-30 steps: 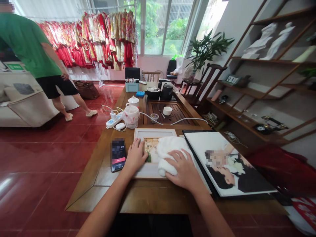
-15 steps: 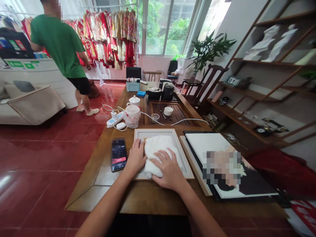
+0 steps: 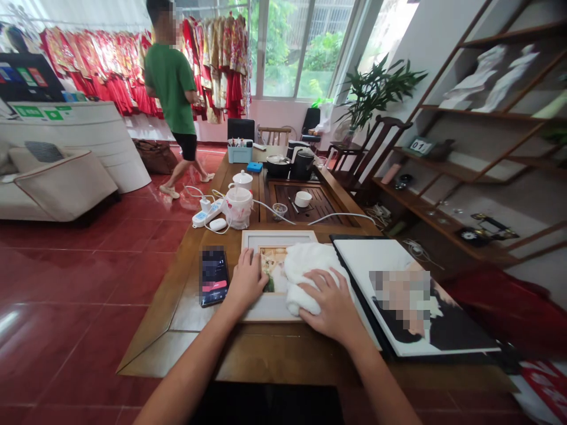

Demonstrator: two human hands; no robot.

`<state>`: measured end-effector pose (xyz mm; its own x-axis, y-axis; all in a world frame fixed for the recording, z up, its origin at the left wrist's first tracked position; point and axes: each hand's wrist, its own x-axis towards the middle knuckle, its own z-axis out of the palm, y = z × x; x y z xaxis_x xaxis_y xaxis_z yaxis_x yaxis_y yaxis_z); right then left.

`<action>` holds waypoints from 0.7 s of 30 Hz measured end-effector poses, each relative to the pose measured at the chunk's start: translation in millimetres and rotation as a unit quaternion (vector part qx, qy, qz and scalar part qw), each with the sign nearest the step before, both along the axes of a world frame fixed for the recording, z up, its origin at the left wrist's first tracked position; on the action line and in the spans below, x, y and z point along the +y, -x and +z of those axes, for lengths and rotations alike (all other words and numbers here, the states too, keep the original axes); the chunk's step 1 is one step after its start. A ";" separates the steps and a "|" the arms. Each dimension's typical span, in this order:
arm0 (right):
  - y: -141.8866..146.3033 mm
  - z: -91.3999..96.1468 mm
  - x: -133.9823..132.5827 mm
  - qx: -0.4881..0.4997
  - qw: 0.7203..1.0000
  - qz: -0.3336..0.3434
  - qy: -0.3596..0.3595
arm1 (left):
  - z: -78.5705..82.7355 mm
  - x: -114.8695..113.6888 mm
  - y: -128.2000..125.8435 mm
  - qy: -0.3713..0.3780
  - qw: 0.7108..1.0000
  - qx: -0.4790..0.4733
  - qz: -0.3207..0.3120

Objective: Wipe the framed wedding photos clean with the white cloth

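Observation:
A framed picture [image 3: 268, 307] lies flat on the wooden table, with a pale border and part of the image showing. My left hand [image 3: 244, 280] rests on its left side, fingers stretched out and holding nothing. Bunched over the right part of the frame is a white towel [image 3: 305, 260], which hides the picture there. My right hand [image 3: 330, 304] presses on this towel from above, its fingers spread and curved over the fabric. Left of my left hand lies a phone [image 3: 213, 277] with its screen lit.
Large photo panels [image 3: 354, 251] lie stacked at the right. Further back stand a white cup in a plastic wrap [image 3: 239, 206], a power strip [image 3: 208, 213] and a tea tray [image 3: 328, 206] with a white bowl [image 3: 303, 199]. A person in green [image 3: 170, 88] walks by clothes racks.
My right hand has slid the towel to the right, uncovering part of the picture. My left hand has stayed nearly in place. The person in green has walked to the right.

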<state>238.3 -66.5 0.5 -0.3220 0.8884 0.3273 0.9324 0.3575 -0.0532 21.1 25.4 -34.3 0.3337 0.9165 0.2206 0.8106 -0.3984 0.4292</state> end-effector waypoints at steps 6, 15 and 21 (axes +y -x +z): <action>2.2 -0.5 21.5 0.002 1.000 0.006 0.005 | -0.4 0.8 0.3 -0.002 1.000 0.011 -0.008; -1.7 -2.2 83.9 0.016 1.000 -0.011 -0.011 | -2.4 0.6 -0.6 -0.012 1.000 0.017 -0.003; 1.3 -3.7 62.8 0.016 1.000 -0.015 -0.006 | -3.0 0.4 -1.3 -0.015 1.000 0.024 0.002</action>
